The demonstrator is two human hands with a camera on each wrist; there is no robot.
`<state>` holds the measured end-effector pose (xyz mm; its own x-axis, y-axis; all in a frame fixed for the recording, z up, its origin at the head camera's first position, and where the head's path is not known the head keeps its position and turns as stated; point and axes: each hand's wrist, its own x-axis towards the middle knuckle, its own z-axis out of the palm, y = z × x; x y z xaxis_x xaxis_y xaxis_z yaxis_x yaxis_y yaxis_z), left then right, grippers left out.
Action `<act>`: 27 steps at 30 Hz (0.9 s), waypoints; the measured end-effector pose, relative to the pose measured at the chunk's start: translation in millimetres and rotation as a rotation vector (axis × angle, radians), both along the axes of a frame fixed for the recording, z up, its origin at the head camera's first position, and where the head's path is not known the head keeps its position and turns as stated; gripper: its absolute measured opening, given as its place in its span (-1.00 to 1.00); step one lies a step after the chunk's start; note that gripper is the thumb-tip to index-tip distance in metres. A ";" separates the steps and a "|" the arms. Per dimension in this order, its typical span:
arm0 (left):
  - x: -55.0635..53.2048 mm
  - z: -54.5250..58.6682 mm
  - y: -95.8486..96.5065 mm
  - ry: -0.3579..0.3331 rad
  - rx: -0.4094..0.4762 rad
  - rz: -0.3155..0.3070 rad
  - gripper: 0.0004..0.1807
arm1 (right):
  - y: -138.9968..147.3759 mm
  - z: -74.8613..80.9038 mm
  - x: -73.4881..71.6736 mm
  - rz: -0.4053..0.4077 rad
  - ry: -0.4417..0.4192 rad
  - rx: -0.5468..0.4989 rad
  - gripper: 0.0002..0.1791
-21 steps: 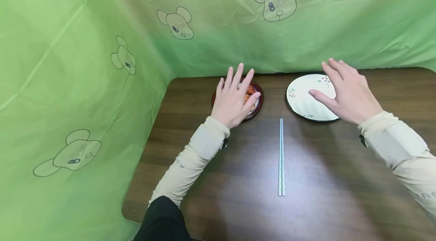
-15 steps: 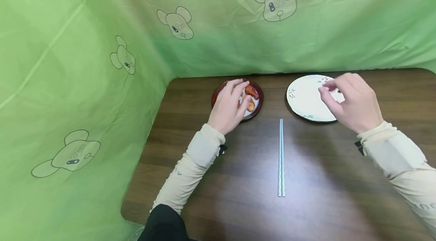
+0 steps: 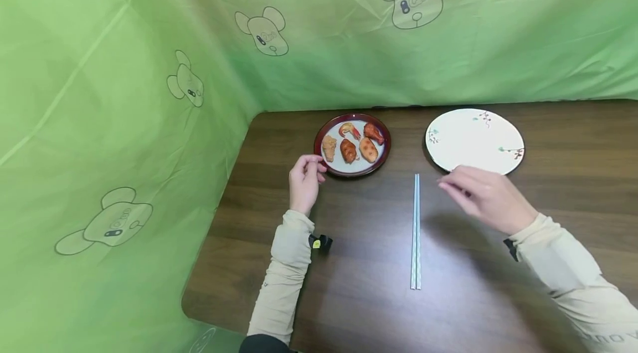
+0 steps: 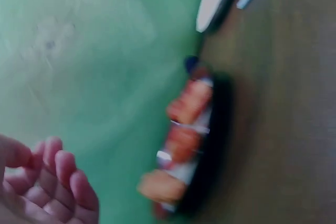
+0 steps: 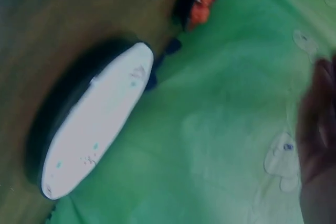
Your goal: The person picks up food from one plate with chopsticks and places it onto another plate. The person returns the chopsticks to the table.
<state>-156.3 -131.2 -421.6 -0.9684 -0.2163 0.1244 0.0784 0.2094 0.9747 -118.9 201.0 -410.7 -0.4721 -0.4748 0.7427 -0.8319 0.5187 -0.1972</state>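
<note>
My left hand (image 3: 304,182) hovers at the front left of a dark red-rimmed plate (image 3: 351,174), its fingers loosely curled and holding nothing. Several pieces of food lie on that plate, among them a shrimp (image 3: 349,129), a drumstick (image 3: 374,133) and a browned piece (image 3: 348,151). Just in front of an oval white plate (image 3: 473,139) with small painted sprigs is my right hand (image 3: 485,198), thumb and fingers bent toward each other with nothing between them. A pair of pale blue chopsticks (image 3: 416,231) lies lengthwise on the table between the two hands.
The brown wooden table (image 3: 369,297) has its left edge beside a green cloth (image 3: 124,137) printed with bear heads. This cloth also hangs behind both plates. Both wrist views are blurred.
Both hands have drawn back toward the person, the left off the food plate and the right off the white plate. Their spread fingers have curled in. Plates and chopsticks stay put.
</note>
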 end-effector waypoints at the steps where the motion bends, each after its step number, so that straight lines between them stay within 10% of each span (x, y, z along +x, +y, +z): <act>1: -0.8 -7.7 -1.9 -0.052 0.042 0.018 -0.75 | -0.9 -6.7 2.4 0.018 -0.024 0.057 -0.50; 6: -6.7 -41.9 -3.1 -0.243 0.186 0.064 -0.71 | -13.1 -34.8 15.2 0.083 -0.156 0.246 -0.89; 11: -15.6 -62.8 3.9 -0.310 0.227 0.097 -0.65 | -26.9 -52.3 27.5 0.125 -0.249 0.331 -0.65; 27: -38.4 -66.5 12.0 -0.462 0.150 -0.001 -0.31 | -47.1 -56.1 42.1 0.160 -0.291 0.480 -0.62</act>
